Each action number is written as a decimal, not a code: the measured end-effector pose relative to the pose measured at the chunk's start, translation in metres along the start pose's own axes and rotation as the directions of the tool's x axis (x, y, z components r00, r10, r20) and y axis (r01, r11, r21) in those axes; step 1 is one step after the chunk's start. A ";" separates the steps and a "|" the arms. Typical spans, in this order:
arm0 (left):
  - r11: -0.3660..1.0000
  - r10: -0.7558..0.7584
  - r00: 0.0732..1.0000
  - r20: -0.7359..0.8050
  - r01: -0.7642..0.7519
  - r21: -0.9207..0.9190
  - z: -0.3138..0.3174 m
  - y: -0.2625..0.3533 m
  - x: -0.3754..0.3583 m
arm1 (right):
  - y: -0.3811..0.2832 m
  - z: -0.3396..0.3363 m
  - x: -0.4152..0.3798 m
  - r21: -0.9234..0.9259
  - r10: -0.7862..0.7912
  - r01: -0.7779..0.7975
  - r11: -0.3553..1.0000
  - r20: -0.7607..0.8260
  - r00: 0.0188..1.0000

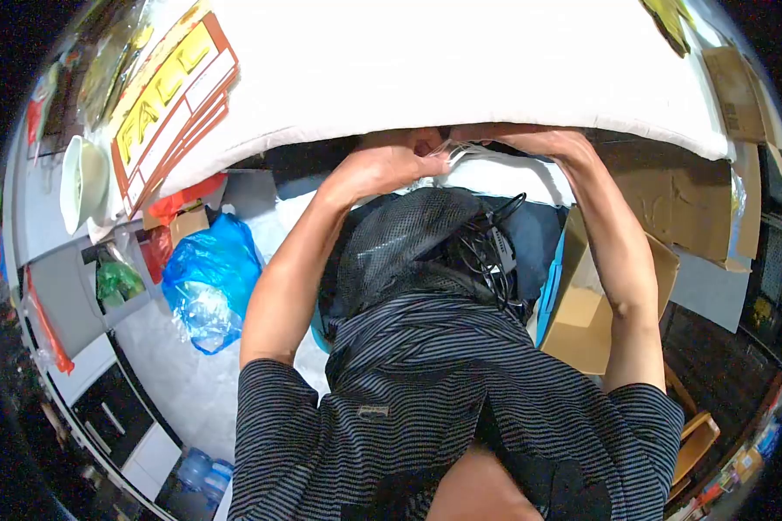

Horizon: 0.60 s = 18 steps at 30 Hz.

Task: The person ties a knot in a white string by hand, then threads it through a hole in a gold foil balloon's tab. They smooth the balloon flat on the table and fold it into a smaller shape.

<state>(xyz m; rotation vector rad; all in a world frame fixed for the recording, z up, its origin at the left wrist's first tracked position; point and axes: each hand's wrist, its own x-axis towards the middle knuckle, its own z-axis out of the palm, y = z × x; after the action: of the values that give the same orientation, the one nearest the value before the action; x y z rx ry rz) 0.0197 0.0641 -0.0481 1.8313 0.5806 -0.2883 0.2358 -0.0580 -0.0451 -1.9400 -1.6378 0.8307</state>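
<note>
Both of my hands are at the near edge of the white tabletop (460,69), above my lap. My left hand (400,161) is closed, with thumb and fingers at a crumpled piece of clear plastic (447,158). My right hand (526,137) reaches in from the other side, next to the same plastic. Its fingers are mostly hidden under the table edge, so its grip does not show. Just below the hands lies a white bag or cloth (517,176). A black mesh bag (408,239) with dark cables (487,260) rests on my lap.
Printed cards reading "FALL" (178,100) and a pale green cup (84,184) are at the table's left side. A blue plastic bag (213,269) hangs or stands at left. Cardboard boxes (682,200) stand at right. Water bottles (204,473) are low at left.
</note>
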 end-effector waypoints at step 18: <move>0.999 -0.020 0.997 -0.077 0.022 0.035 -0.003 0.027 -0.027 | -0.034 -0.016 -0.017 0.221 -0.077 0.077 0.972 -0.007 0.997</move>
<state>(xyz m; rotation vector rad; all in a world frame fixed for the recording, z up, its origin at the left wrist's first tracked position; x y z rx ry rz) 0.0110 0.0542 -0.0122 1.8780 0.6520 -0.2449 0.2212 -0.0679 -0.0083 -1.7125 -1.5389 0.9406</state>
